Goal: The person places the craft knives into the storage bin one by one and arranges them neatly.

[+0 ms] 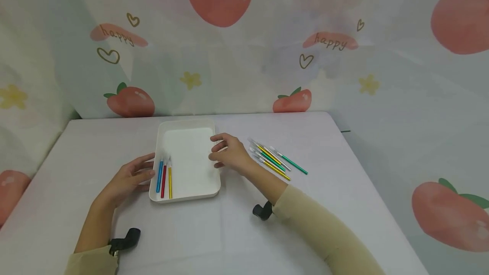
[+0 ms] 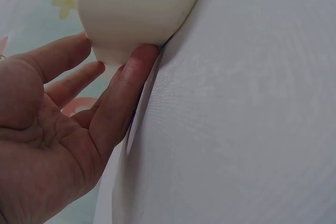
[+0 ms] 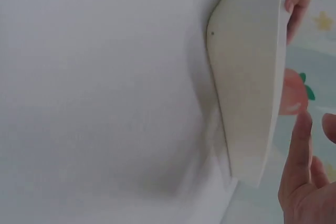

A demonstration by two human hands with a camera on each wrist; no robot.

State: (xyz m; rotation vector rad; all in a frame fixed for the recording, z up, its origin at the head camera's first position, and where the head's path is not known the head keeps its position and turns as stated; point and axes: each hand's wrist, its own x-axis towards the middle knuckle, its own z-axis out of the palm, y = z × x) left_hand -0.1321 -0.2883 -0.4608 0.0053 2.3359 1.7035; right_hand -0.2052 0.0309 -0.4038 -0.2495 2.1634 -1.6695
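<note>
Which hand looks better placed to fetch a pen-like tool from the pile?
Probably the right hand: it appears to hold nothing and is nearer the pile of pen-like tools. The left hand is across the tray, touching its left wall.

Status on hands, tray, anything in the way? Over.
Left hand touching tray, left side; right hand at right rim, empty. Three pen-like sticks inside, others on table, right of tray. No obstruction visible.
</note>
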